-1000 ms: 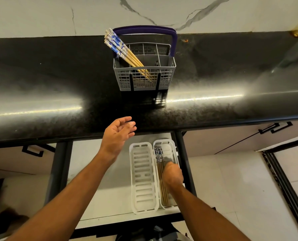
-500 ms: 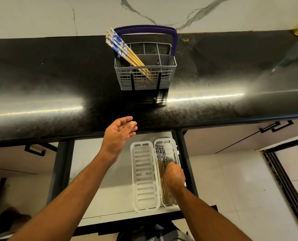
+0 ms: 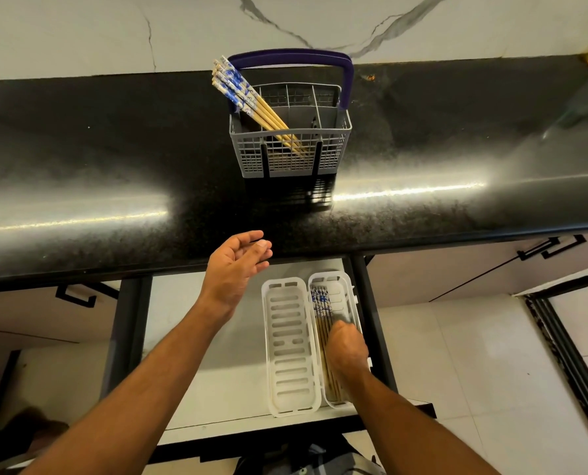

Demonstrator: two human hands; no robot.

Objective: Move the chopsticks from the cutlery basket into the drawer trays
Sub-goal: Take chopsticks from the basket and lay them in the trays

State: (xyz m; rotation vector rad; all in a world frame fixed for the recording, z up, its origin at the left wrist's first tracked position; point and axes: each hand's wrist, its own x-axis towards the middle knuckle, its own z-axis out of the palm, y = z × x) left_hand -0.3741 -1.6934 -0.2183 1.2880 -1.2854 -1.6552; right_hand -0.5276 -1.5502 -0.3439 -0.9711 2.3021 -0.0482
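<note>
The black desk (image 3: 114, 159) is carrying the grey cutlery basket (image 3: 290, 142) — chopsticks (image 3: 251, 101) are leaning inside it. Below, in the drawer (image 3: 217, 389), the right tray (image 3: 337, 286) is holding more chopsticks (image 3: 320, 305) beside the left tray (image 3: 287, 347). The left hand (image 3: 232, 269) is hovering with its grip released — the right hand (image 3: 347, 347) is resting on the chopsticks in the tray; I cannot tell its grip.

A glossy black countertop (image 3: 114, 159) meets a veined white marble wall (image 3: 80, 32), above pale floor tiles (image 3: 474, 354).

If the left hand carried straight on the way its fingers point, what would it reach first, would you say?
Probably the cutlery basket. The open left hand points up and right over the counter, roughly toward the basket's near wall, with nothing between. Depth is unclear, so it might pass above.
</note>
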